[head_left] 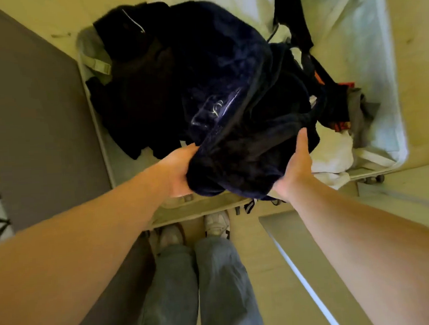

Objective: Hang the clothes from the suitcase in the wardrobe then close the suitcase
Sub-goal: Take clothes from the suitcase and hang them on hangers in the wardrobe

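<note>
An open white suitcase (100,133) lies on the floor in front of my feet, filled with dark clothes. I hold a bundled dark navy fleece garment (233,106) with a small pale logo above it. My left hand (178,170) grips the bundle's near left edge, fingers hidden under the cloth. On the near right side my right hand (295,165) grips it, thumb up along the fabric. A black garment (139,74) lies in the suitcase's left half. White, grey and orange-trimmed clothes (338,121) sit in the right half.
A dark grey panel (32,127) runs along the left of the suitcase. A pale board with a white edge (295,255) stands at the lower right. Suitcase wheels (373,179) show at the right. My shoes (194,231) touch the suitcase's near edge.
</note>
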Available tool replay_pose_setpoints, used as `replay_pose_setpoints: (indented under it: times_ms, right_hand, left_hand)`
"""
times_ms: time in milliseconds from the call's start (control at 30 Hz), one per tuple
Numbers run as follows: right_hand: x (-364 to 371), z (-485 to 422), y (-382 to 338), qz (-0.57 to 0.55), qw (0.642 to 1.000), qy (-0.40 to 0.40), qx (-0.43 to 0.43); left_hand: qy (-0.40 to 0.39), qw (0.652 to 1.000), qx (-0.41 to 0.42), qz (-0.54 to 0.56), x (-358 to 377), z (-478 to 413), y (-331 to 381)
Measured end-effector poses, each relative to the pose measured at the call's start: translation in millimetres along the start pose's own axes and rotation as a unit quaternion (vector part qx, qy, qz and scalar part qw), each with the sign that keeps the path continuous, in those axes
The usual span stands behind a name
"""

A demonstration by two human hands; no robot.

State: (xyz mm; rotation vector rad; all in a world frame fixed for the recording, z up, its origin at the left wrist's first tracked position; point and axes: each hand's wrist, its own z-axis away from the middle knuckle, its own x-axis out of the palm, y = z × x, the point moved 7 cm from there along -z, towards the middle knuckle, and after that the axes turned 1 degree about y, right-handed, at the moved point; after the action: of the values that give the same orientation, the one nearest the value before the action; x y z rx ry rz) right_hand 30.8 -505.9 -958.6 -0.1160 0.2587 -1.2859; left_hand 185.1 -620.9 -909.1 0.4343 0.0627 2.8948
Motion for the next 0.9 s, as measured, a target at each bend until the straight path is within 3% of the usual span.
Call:
replay_pose_setpoints:
  times_ms: [100,200,300,367,533,633,767,833,900]
  right_hand:
    - [46,38,-9,0.021,0.99,-0.139,0.014]
    - [70,81,-17,0.111,0.98,-0.166,-0.007]
    - [78,124,-26,0.22,0.959,-0.163,-0.071]
    - [74,158,-25,0.254,0.95,-0.16,-0.083]
    - [63,261,-31,0.329,0.913,-0.149,-0.19]
    - [56,343,-34,0.355,0.88,-0.173,-0.263]
    - [36,430,-37,0.405,0.838,-0.191,-0.312]
    - [11,465,-41,0.383,0.847,-0.177,-0.322]
    - [-18,491,-44,0.348,0.862,-0.166,-0.328]
  left_hand:
    - [-0.042,0.997,-0.001,-0.062,-2,41,18]
    - [0.014,0.964,0.076,-0.254,-9,70,39]
    - [0.166,0.843,0.157,-0.488,-24,105,72]
    - [0.202,0.769,0.187,-0.576,-23,138,87]
    - [0.159,0.672,0.286,-0.664,8,224,97]
    - [0.219,0.545,0.403,-0.701,29,290,108]
    - [0.179,0.454,0.463,-0.74,71,352,93]
    - [0.129,0.39,0.48,-0.775,98,380,76]
    - [0.071,0.361,0.485,-0.793,125,402,61]
